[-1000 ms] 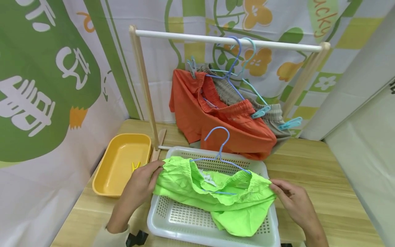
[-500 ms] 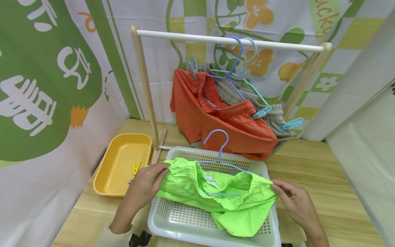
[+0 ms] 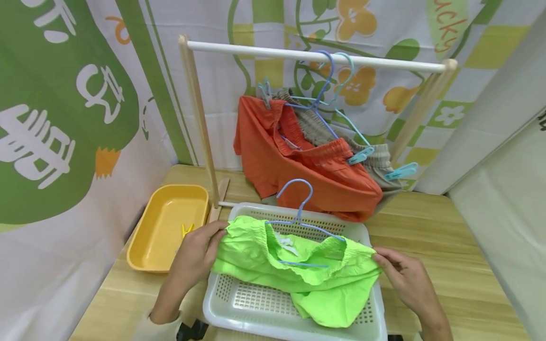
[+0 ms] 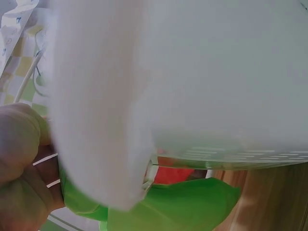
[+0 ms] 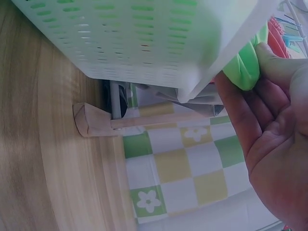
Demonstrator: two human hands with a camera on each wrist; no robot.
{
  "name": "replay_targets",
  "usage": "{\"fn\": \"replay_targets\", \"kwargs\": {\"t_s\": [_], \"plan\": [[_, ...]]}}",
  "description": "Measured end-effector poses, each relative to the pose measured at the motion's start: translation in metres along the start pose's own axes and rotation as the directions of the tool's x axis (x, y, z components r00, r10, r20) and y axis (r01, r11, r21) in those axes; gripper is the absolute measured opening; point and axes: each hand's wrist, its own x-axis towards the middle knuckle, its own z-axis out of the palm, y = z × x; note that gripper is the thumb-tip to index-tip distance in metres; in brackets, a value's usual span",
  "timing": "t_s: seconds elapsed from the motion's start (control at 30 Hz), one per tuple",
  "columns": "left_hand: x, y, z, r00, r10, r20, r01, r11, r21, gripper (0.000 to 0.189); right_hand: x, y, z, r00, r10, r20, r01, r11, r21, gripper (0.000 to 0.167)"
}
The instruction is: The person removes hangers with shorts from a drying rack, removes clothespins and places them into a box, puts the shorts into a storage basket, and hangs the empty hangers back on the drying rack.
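Neon green shorts (image 3: 251,253) are stretched sideways above a white perforated basket (image 3: 256,319). My left hand (image 3: 193,258) pinches the left end of their waistband. At the other end, my right hand (image 3: 407,277) grips the waistband between thumb and fingers; the right wrist view shows green cloth (image 5: 243,67) between them. A blue hanger (image 3: 300,208) sits inside the waist opening, its hook sticking up and its lower bar showing through the gap. In the left wrist view the basket wall covers most of the picture, and only part of the left hand (image 4: 24,163) shows.
Behind the basket stands a wooden rack with a white rod (image 3: 264,51). Orange shorts (image 3: 273,156) and grey shorts (image 3: 379,161) hang there on hangers with clothespins (image 3: 361,155). On the left, a yellow tray (image 3: 164,203) holds a yellow clothespin (image 3: 186,230), partly behind the left hand.
The left hand first moved slightly right, slackening the waistband, then back left, pulling it taut again. The hanger's hook has tipped a little to the left. The right hand keeps its grip.
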Motion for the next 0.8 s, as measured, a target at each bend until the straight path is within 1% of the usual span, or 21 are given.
{"fn": "replay_targets", "kwargs": {"t_s": [0.17, 0.37, 0.5, 0.6, 0.7, 0.8], "plan": [[0.0, -0.001, -0.007, 0.998, -0.046, -0.037, 0.045, 0.999, -0.014, 0.02, 0.0, 0.0, -0.001, 0.999, 0.002, -0.035, -0.002, 1.0, -0.007, 0.022], [0.001, -0.003, -0.014, 0.994, -0.103, -0.041, 0.102, 0.994, -0.028, 0.019, -0.002, 0.0, -0.001, 0.999, 0.018, -0.044, -0.018, 1.0, -0.005, 0.022], [0.001, -0.004, -0.016, 0.991, -0.126, -0.043, 0.125, 0.992, -0.035, 0.019, -0.002, 0.001, -0.002, 0.999, 0.029, -0.036, -0.029, 1.0, 0.008, 0.022], [0.0, -0.006, -0.018, 0.989, -0.139, -0.048, 0.136, 0.989, -0.062, 0.019, -0.003, 0.002, -0.003, 0.998, 0.045, -0.035, -0.045, 0.999, 0.003, 0.021], [-0.002, -0.008, -0.02, 0.987, -0.15, -0.058, 0.145, 0.985, -0.089, 0.019, -0.005, 0.003, -0.005, 0.997, 0.067, -0.039, -0.067, 0.998, -0.004, 0.019], [-0.003, -0.011, -0.023, 0.982, -0.171, -0.075, 0.163, 0.981, -0.103, 0.018, -0.006, 0.005, -0.007, 0.997, 0.077, -0.031, -0.076, 0.997, 0.013, 0.018]]}}
